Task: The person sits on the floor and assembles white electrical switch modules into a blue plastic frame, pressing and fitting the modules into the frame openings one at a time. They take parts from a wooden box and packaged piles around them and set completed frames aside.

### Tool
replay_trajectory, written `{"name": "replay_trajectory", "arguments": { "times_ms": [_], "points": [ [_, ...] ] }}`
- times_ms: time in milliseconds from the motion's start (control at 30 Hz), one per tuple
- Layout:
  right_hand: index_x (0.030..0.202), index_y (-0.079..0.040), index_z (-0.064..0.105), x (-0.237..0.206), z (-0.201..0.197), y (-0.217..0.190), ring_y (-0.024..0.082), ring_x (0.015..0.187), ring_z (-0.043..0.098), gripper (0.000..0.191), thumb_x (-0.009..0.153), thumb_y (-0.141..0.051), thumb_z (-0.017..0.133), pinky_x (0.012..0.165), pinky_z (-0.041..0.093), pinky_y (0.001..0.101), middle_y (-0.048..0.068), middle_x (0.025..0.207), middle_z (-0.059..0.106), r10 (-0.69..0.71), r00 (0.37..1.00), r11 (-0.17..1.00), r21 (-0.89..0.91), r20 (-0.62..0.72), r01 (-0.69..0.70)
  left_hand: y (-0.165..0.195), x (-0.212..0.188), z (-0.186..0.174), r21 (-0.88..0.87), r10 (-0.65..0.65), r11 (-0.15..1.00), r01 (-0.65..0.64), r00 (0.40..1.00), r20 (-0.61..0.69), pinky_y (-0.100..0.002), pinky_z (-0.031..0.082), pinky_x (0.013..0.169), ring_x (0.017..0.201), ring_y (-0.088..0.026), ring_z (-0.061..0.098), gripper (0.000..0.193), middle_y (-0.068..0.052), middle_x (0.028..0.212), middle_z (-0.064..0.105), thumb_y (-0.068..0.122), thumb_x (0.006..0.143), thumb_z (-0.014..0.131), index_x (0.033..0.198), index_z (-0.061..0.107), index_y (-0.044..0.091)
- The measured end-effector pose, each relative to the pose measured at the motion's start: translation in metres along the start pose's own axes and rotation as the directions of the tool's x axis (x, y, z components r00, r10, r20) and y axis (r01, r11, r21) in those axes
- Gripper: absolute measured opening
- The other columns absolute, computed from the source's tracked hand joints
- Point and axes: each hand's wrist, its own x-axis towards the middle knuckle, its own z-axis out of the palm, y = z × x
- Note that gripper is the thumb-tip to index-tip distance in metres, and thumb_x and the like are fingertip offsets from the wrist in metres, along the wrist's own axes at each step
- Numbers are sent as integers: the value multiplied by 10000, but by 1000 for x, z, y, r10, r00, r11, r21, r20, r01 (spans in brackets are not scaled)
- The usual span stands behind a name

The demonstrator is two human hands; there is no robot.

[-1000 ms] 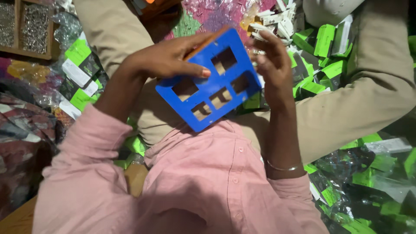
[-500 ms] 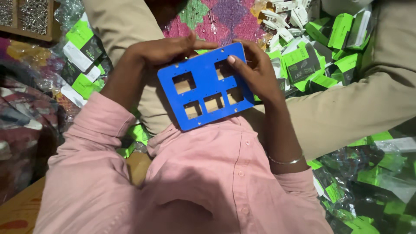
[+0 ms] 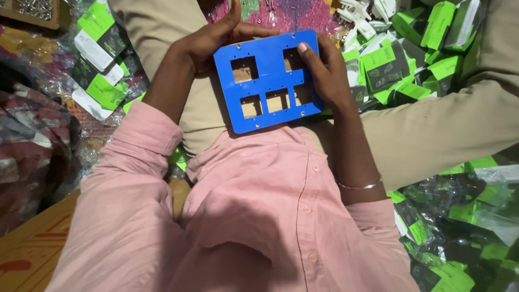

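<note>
Both hands, left hand and right hand, are clasped around a blue cutout plate, its five openings seen empty, green packets heaped beside it.

Blue plate: smooth, matt plastic. Pink shirt: soft cloth. Green packets: shiny plastic. Bracelet: shiny metal.

Green-and-white flat packets heaped right; similar packets lie left.
</note>
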Motion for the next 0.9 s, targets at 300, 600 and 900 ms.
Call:
{"name": "replay_trajectory", "arguments": {
  "times_ms": [300, 600, 900],
  "points": [
    [1468, -11, 543, 5, -6, 17, 193, 1221, 624, 468, 1091, -280, 610, 1082, 493, 328, 121, 1297, 660, -79, 997, 997, -2, 0, 79, -4, 10, -4, 32, 42, 999, -43, 998, 46, -399, 487, 1174, 1399, -245, 574, 1034, -164, 1525, 571, 795, 908, 390, 1567, 451, 1],
    [1425, 6, 571, 14, -3, 11, 187, 1193, 634, 443, 1088, -273, 638, 1062, 505, 325, 121, 1286, 663, -100, 995, 994, 52, -7, 101, 3, 6, -8, 67, 64, 996, -65, 998, 27, -412, 487, 1170, 1400, -261, 572, 1020, -178, 1514, 575, 789, 922, 389, 1562, 454, -2],
    [1404, -20, 560, 15, -7, 6, 168, 1183, 606, 467, 1032, -275, 680, 1063, 488, 317, 88, 1269, 639, 17, 999, 968, 249, 38, -26, 7, 4, -4, 46, 74, 996, -77, 995, 68, -410, 476, 1187, 1412, -261, 560, 1043, -178, 1540, 550, 798, 912, 411, 1575, 434, -6]
  ]
}}
